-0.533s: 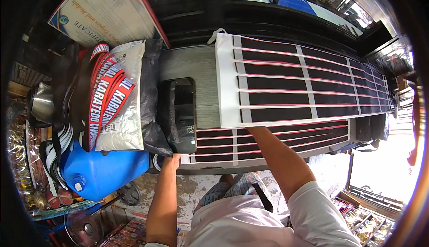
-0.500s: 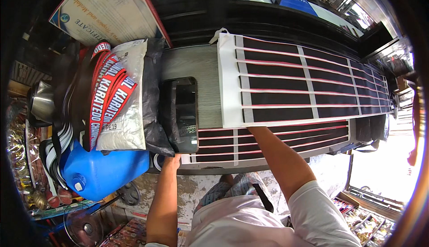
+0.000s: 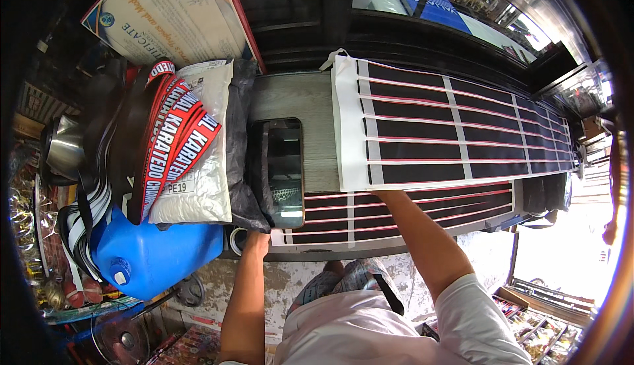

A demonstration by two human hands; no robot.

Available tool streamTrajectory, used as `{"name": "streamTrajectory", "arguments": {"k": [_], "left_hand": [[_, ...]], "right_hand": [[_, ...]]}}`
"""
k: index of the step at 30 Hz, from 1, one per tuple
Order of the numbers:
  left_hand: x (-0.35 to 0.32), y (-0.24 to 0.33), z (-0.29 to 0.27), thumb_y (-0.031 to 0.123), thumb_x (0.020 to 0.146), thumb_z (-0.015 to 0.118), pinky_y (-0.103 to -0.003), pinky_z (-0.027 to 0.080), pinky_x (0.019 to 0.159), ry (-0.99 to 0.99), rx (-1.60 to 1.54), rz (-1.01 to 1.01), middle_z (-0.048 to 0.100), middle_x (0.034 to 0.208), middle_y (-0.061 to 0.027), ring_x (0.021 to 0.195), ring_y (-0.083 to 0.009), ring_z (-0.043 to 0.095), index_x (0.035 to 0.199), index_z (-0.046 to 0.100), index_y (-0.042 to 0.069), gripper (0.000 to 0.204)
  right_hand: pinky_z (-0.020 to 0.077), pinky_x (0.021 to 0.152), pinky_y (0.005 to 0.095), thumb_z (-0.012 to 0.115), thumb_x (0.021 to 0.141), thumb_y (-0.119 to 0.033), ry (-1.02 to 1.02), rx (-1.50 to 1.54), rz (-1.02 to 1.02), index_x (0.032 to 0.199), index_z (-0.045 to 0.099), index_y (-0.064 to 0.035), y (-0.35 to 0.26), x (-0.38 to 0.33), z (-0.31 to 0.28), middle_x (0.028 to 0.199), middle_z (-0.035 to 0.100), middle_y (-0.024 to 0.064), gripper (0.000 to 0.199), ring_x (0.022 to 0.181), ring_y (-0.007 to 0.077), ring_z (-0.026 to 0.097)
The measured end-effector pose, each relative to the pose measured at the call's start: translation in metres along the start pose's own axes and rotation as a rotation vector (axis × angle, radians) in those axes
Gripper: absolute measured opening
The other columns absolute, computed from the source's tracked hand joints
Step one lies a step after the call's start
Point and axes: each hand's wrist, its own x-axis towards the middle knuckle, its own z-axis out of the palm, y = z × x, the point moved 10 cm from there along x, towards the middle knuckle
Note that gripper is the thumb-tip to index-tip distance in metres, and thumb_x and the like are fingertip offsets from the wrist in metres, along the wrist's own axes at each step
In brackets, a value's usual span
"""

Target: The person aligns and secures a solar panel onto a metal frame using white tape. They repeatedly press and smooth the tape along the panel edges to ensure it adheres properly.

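Note:
A white sheet [image 3: 353, 160] with rows of black panels, thin red lines and grey cross strips lies along the right of the table. My right hand [image 3: 387, 195] reaches beneath its near edge, fingers hidden by the sheet. A second striped sheet [image 3: 396, 218] of the same pattern lies lower, along the table's near edge. At that sheet's left end is my left hand [image 3: 256, 238], its fingers hidden under a black plastic bag and beside a dark phone-like slab [image 3: 285, 173] with a glossy face. What either hand holds does not show.
Left of the slab, a white plastic package [image 3: 211, 203] rests with red and black printed ribbon [image 3: 181, 124] on it. A blue jug [image 3: 158, 253] and a framed certificate [image 3: 172, 15] stand nearby. A fan [image 3: 125, 338] is below left; glass cases line the back.
The view has shifted slightly, so the table things sit a little farther right. Both hands stay at about the same places by the sheets.

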Motion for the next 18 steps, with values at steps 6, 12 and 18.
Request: {"name": "streamTrajectory", "arguments": {"k": [6,12,18], "left_hand": [[-0.01,0.016,0.031,0.03,0.111,0.065,-0.037,0.038,0.126,-0.091,-0.116,0.03,0.049,0.167,-0.005,0.15,-0.0199,0.049,0.168,0.037,0.011,0.066],[0.005,-0.001,0.002,0.029,0.111,0.065,-0.035,0.036,0.126,-0.042,-0.08,0.067,0.051,0.164,-0.003,0.149,-0.0191,0.048,0.167,0.039,0.011,0.064],[-0.019,0.03,0.025,0.031,0.112,0.065,-0.037,0.032,0.128,-0.011,0.023,0.146,0.046,0.169,-0.0046,0.151,-0.0203,0.044,0.17,0.034,0.01,0.07]], "right_hand": [[0.0507,0.116,0.0513,0.073,0.097,-0.026,-0.079,0.115,0.066,0.139,0.07,-0.0108,0.018,-0.018,-0.004,0.144,0.068,0.0188,0.045,0.133,0.0388,0.064],[0.0502,0.116,0.0514,0.072,0.098,-0.029,-0.132,0.139,0.069,0.14,0.07,-0.0118,0.009,-0.023,0.007,0.145,0.068,0.0176,0.045,0.135,0.0379,0.063],[0.0496,0.117,0.0515,0.071,0.099,-0.032,-0.127,0.09,0.079,0.141,0.069,-0.0128,0.011,-0.019,0.015,0.146,0.067,0.0164,0.046,0.136,0.0369,0.063]]}}
